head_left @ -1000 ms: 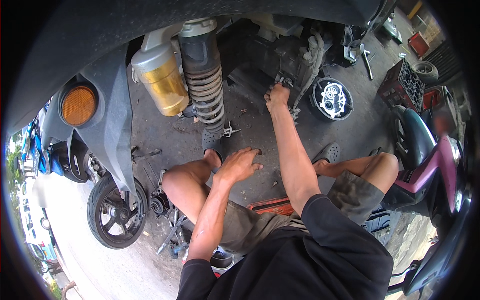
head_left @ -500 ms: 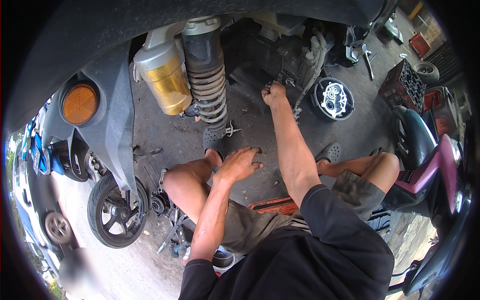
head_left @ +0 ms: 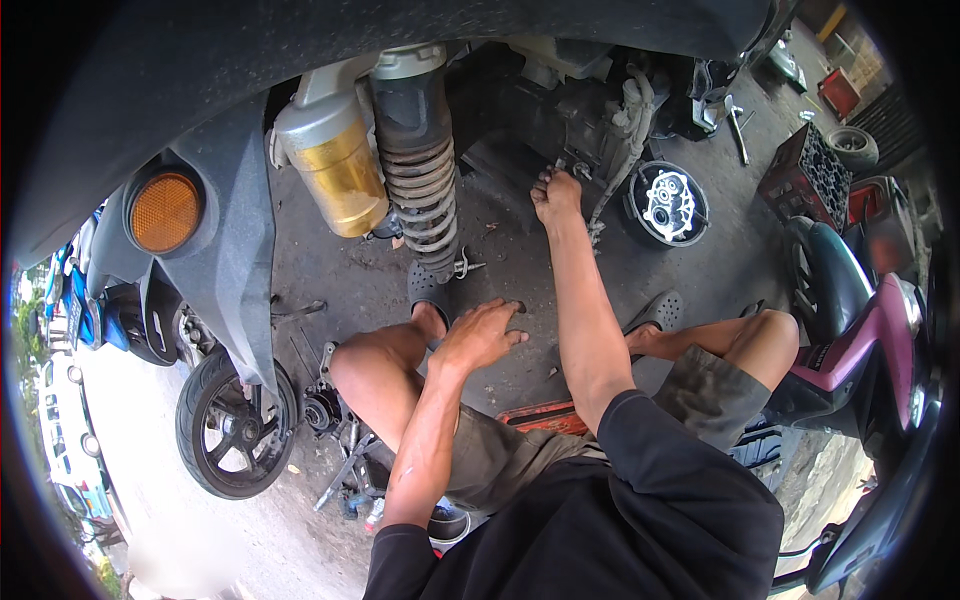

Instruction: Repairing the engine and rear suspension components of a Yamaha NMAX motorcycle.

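My right hand (head_left: pixel 557 197) is a closed fist, reached out to the dark underside of a motorcycle engine (head_left: pixel 530 110). A small greyish bit shows at its fingertips, too small to name. My left hand (head_left: pixel 482 335) hangs above the ground between my knees, fingers loosely stretched and apart, holding nothing. Ahead of it, a coil-spring shock absorber (head_left: pixel 420 190) hangs down, its lower end free with a bolt through it. Beside the shock is a gold and silver canister (head_left: pixel 338 165). Right of the engine, a pale, dirt-coated hose or cable bundle (head_left: pixel 628 125) runs down.
A round black basin (head_left: pixel 645 222) holds a silver engine cover (head_left: pixel 670 205) to the right. A wrench (head_left: pixel 738 130) lies beyond it, near a dark red crate (head_left: pixel 805 175). A pink scooter (head_left: pixel 850 340) stands at right. At left are a black wheel (head_left: pixel 238 425) and a fender with an orange reflector (head_left: pixel 164 212).
The view has shifted slightly. My right fist keeps close to the engine with a small turn of the wrist; my left hand stays nearly still. A dark vehicle at the far left has left the view.
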{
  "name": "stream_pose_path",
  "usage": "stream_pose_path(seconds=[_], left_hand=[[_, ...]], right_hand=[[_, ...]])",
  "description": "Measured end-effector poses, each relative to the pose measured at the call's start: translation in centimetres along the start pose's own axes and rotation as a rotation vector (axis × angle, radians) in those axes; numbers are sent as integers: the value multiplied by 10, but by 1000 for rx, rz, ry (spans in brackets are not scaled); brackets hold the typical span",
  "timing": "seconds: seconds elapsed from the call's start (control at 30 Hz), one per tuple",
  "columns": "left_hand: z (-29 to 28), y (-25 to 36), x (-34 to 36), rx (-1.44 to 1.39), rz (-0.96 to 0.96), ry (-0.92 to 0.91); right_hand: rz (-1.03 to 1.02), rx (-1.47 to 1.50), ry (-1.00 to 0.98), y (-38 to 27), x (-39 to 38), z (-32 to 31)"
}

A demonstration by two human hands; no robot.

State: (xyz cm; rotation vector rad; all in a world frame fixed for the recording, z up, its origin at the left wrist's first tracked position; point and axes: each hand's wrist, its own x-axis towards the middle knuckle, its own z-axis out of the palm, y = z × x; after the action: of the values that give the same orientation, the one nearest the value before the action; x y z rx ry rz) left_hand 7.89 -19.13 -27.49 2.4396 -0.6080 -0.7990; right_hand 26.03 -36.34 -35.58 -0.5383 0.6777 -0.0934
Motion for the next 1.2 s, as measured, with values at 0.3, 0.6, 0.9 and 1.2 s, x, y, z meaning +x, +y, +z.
stream_pose_path(seconds=[0.3, 0.6, 0.9, 1.2], left_hand=[[6, 0, -1, -18, 20, -6], [7, -2, 0, -11, 19, 3], [-1, 2, 0, -11, 15, 17], [9, 2, 5, 3, 86, 32]], right_hand=[[-19, -39, 84, -3, 3, 6], [64, 72, 125, -15, 7, 0], [5, 168, 1, -31, -18, -5], [110, -36, -79, -18, -38, -37]])
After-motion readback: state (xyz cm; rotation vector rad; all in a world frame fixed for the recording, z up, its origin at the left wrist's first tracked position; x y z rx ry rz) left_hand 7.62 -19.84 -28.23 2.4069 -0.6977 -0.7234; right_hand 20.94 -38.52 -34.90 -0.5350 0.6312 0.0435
